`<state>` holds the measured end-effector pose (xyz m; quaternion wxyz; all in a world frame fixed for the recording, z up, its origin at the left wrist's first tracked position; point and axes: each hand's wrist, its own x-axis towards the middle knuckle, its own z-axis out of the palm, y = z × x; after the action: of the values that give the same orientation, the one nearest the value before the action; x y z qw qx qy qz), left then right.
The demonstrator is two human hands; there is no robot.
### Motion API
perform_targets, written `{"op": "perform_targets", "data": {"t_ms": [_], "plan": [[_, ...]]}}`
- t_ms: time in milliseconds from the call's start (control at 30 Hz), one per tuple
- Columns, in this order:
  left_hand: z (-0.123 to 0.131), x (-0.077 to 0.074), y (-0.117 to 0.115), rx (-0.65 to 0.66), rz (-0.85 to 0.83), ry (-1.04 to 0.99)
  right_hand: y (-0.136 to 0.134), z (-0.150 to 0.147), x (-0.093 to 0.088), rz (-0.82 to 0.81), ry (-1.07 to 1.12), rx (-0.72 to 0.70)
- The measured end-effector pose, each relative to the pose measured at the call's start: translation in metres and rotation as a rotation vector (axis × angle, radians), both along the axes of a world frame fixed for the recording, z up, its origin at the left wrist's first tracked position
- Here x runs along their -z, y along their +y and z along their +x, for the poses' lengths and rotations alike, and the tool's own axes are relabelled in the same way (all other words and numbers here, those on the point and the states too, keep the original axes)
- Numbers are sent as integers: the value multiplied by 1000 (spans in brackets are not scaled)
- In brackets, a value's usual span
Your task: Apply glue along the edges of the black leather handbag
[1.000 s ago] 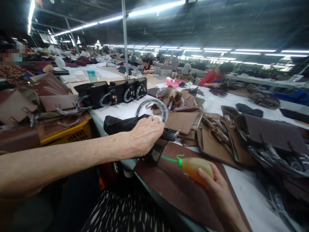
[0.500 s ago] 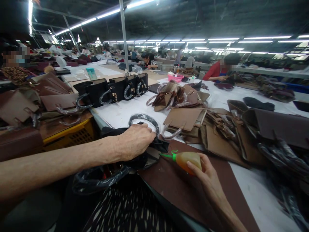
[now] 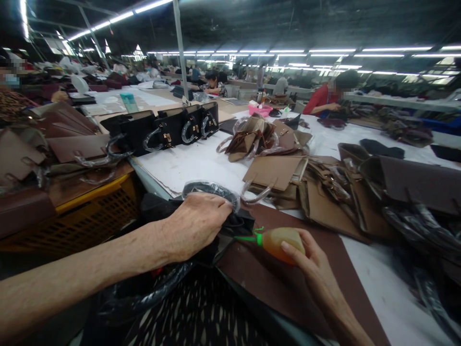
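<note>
My left hand (image 3: 200,223) is closed on the upper edge of a black handbag (image 3: 239,223), which lies tilted at the table's near edge. Plastic wrap covers the bag's handles; one arches behind my left hand, the other hangs below my wrist. My fingertips are partly out of sight behind the hand. In my right hand (image 3: 311,254) is a squeeze bottle (image 3: 281,243) of amber liquid, held nearly level. Its green nozzle points left, with the tip at the bag's edge close under my left hand. A brown sheet (image 3: 288,283) lies beneath the bottle.
Brown handbags (image 3: 273,174) are piled behind and right of my hands. Several black handbags (image 3: 173,129) stand in a row at the back left. A yellow crate (image 3: 104,206) sits left, below maroon bags. A person in a red top (image 3: 320,98) works across the table.
The camera view has shifted slightly. The black handbag and my left hand are a little lower and further left in view; the nozzle tip still sits near the bag's edge.
</note>
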<state>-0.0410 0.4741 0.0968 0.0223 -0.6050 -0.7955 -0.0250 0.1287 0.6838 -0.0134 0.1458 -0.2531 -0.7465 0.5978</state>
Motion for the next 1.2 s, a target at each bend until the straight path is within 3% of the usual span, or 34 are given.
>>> {"op": "perform_targets", "data": {"t_ms": [300, 633, 867, 1200], "plan": [[2, 0, 1, -16, 13, -24, -7, -2, -1, 215, 1, 68], [7, 1, -5, -103, -77, -148, -12, -1, -5, 115, 20, 79], [10, 8, -9, -89, -38, -139, -10, 0, -9, 160, -49, 9], [11, 10, -9, -96, -62, -147, -5, -1, -8, -18, -50, 45]]}}
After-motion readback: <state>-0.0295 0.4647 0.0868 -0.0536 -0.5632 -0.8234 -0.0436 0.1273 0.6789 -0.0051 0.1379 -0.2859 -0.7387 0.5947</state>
